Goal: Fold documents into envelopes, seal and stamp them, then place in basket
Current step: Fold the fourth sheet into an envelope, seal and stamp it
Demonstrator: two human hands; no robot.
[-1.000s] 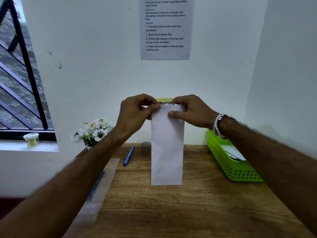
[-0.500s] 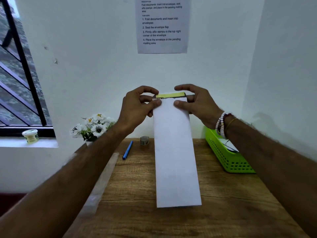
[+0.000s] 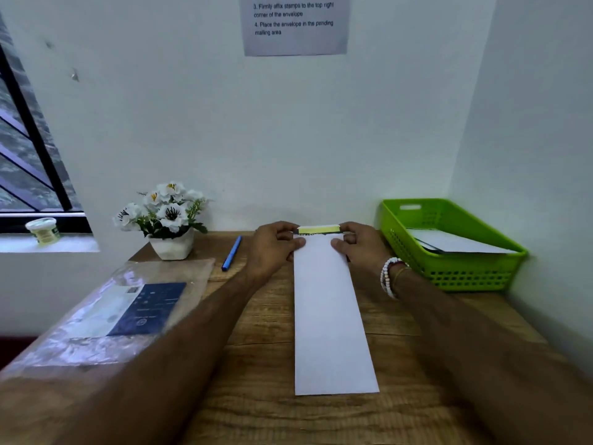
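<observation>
At your left a plastic pack (image 3: 112, 316) lies on the table (image 3: 256, 412), probably stock kept within reach. Behind it, the flowers (image 3: 167, 216) and pen (image 3: 231, 253) sit back from the work. Your left hand (image 3: 272, 248) pinches the envelope (image 3: 330, 316) at its far left corner, thumb on top. The envelope lies flat, pointing lengthwise toward you, so the table backs any push. A yellow-edged document (image 3: 319, 229) pokes from its far mouth (not fully seated, I judge). Your right hand (image 3: 359, 248) pinches the far right corner, so the hands are apart by the envelope's width, holding the mouth steady. The basket (image 3: 449, 277) waits at right, mail (image 3: 455, 242) already inside.
</observation>
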